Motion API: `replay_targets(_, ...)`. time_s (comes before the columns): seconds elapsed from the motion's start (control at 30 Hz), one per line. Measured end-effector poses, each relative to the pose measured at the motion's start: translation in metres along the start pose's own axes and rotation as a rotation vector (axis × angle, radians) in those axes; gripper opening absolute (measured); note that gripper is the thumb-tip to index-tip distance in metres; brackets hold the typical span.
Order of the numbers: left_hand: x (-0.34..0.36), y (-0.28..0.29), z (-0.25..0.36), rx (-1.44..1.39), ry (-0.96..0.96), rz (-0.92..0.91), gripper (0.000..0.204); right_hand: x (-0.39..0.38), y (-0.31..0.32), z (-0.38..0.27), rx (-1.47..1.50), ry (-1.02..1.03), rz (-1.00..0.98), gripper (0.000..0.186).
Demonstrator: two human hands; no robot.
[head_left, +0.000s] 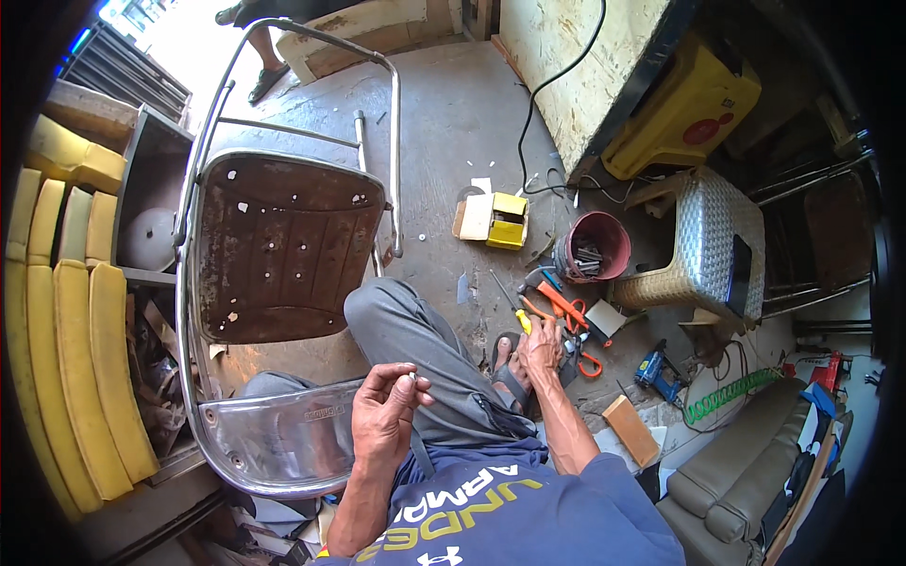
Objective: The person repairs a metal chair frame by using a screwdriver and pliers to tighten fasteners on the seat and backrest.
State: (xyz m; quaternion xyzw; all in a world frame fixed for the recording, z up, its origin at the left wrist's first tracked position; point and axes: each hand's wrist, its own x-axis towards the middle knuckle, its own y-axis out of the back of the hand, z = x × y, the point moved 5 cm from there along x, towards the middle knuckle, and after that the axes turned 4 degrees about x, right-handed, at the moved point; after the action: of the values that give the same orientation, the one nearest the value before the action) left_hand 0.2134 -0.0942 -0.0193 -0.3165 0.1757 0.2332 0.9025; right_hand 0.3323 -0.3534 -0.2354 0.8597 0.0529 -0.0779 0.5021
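Note:
My left hand [385, 415] is raised above my lap, thumb and fingers pinched on a small pale piece [412, 375] too small to name. My right hand [541, 351] reaches down beside my foot, its curled fingers at the yellow handle of a screwdriver [523, 321], whose shaft points away to the left. Around that hand lie orange-handled tools [563, 304] and orange-handled scissors [591, 364]. To my left stands a metal-tube chair [394, 160] with a worn brown seat panel [293, 250] with several holes and a shiny metal backrest [283, 436] near me.
Ahead sit an open yellow box [508, 222] and a reddish bucket [604, 243] of metal pieces. At right are a woven-pattern stool [703, 245], a blue air tool [653, 370] with a green coiled hose [731, 396], and padded cushions [736, 462]. Yellow foam pads [85, 377] fill the left side.

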Motion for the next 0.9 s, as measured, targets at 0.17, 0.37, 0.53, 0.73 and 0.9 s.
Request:
replay_targets(0.17, 0.005, -0.007, 0.002, -0.050, 0.026, -0.055, 0.018, 0.017, -0.011, 0.031, 0.008, -0.039, -0.098, 0.036)
replay_targets(0.37, 0.015, 0.004, 0.013, -0.084, -0.024, 0.027, 0.019, -0.023, 0.095, -0.059, 0.454, -0.002, -0.268, 0.041)
replay_targets(0.53, 0.025, 0.014, 0.033, -0.108, -0.073, -0.003, 0.021, -0.069, 0.159, -0.126, 0.847, 0.371, -0.359, 0.038)
replay_targets(0.73, 0.022, 0.019, 0.036, -0.059, -0.087, 0.043, 0.020, -0.068, 0.150, -0.144, 1.073, 0.268, -0.522, 0.035)
replay_targets(0.9, 0.020, -0.009, 0.018, 0.147, -0.052, 0.000, 0.019, 0.039, 0.076, -0.163, 0.651, 0.305, -0.022, 0.031)
